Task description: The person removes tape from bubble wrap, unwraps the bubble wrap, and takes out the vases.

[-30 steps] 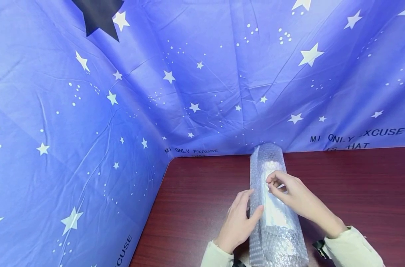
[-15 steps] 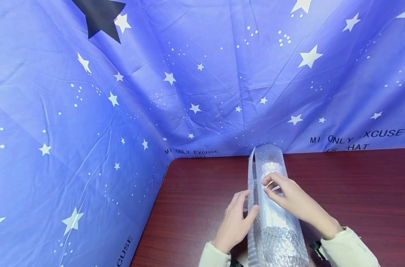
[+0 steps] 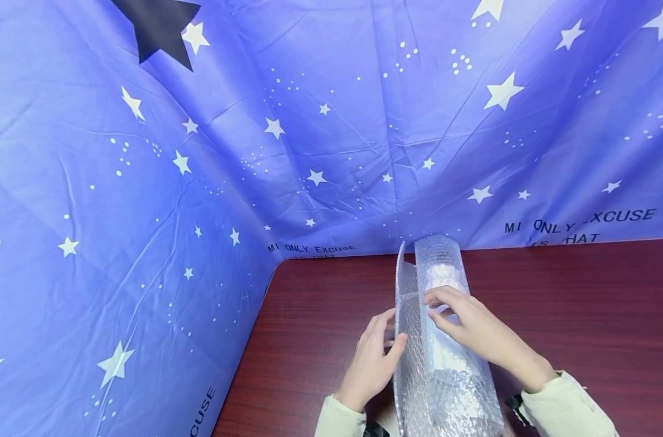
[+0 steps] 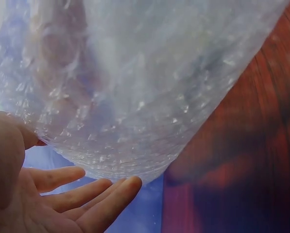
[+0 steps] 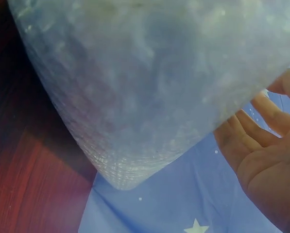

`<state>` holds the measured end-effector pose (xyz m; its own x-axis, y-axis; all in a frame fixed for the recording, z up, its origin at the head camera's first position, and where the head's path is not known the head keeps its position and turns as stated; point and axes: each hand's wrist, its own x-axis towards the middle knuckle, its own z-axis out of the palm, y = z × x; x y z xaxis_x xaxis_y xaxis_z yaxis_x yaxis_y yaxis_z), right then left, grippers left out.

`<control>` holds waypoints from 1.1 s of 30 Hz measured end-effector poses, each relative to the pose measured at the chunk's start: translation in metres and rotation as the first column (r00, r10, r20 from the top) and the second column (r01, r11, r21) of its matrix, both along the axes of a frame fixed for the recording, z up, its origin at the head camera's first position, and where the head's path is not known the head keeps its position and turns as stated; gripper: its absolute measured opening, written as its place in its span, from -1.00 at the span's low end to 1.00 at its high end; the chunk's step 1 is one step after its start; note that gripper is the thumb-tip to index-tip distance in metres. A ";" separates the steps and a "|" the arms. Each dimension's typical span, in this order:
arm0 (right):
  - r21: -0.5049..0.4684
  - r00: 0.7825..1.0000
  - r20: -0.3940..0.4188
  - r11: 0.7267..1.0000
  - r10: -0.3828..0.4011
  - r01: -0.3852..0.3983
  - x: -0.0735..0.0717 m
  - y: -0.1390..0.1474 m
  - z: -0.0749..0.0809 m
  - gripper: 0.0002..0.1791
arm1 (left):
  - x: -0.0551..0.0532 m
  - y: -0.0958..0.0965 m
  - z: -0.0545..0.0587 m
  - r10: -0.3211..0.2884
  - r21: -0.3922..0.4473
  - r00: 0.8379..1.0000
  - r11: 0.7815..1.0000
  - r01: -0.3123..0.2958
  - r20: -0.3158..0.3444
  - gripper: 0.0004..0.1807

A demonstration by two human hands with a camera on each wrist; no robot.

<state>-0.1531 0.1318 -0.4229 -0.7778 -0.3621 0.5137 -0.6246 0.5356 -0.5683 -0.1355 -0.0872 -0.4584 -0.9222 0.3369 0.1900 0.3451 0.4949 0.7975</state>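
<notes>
A long roll of bubble wrap (image 3: 448,261) lies lengthwise on the dark red table, with its loose flap (image 3: 404,340) standing up along the left side. My left hand (image 3: 368,358) holds the flap's edge, thumb on the inner side and fingers outside. In the left wrist view the fingers (image 4: 108,206) reach under the clear wrap and the thumb tip meets its edge. My right hand (image 3: 481,328) is over the roll's upper middle, fingers loosely bent, a gap showing between thumb and index finger. In the right wrist view its fingers are partly hidden behind the wrap (image 5: 135,111).
Blue cloth with white stars (image 3: 276,127) hangs behind and to the left, meeting the table (image 3: 320,291) along its far edge. The roll's far end reaches close to that cloth. Dark bands are visible near both pale sleeves.
The flap has lifted away from the roll and swung left, opening a widening gap. My left hand has moved left with it. My right hand has shifted slightly left.
</notes>
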 end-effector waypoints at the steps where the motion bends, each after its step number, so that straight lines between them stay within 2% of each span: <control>1: 0.007 1.000 -0.002 1.000 -0.001 0.001 0.000 0.000 -0.001 -0.78 | 0.000 -0.001 -0.001 -0.001 0.010 1.000 1.000 0.001 -0.003 -0.47; 4: 0.024 1.000 0.006 1.000 -0.006 0.006 0.002 -0.001 0.000 -0.78 | -0.001 -0.004 -0.001 0.005 0.035 1.000 0.999 -0.004 -0.013 -0.48; 13: 0.086 0.998 0.055 0.996 -0.035 0.030 0.005 -0.003 0.002 -0.81 | -0.006 -0.010 -0.004 0.041 0.042 0.998 0.998 -0.040 -0.040 -0.46; 21: 0.214 1.000 0.008 0.977 -0.009 0.008 0.006 -0.001 -0.004 -0.83 | -0.007 -0.018 -0.004 0.059 0.009 0.998 0.998 -0.059 -0.027 -0.44; 27: 0.297 1.000 0.015 0.955 0.009 -0.013 0.007 0.002 -0.009 -0.86 | -0.009 -0.023 -0.005 0.063 -0.029 0.996 0.997 -0.065 -0.062 -0.41; 33: 0.300 0.998 -0.065 0.954 0.021 -0.001 0.008 0.007 -0.014 -0.88 | -0.012 -0.027 -0.011 0.062 -0.038 0.993 0.997 -0.066 -0.096 -0.38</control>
<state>-0.1454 0.1383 -0.4369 -0.7405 -0.5155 0.4311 -0.6625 0.6676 -0.3397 -0.1475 -0.1145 -0.4691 -0.9206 0.2871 0.2648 0.3848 0.5499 0.7413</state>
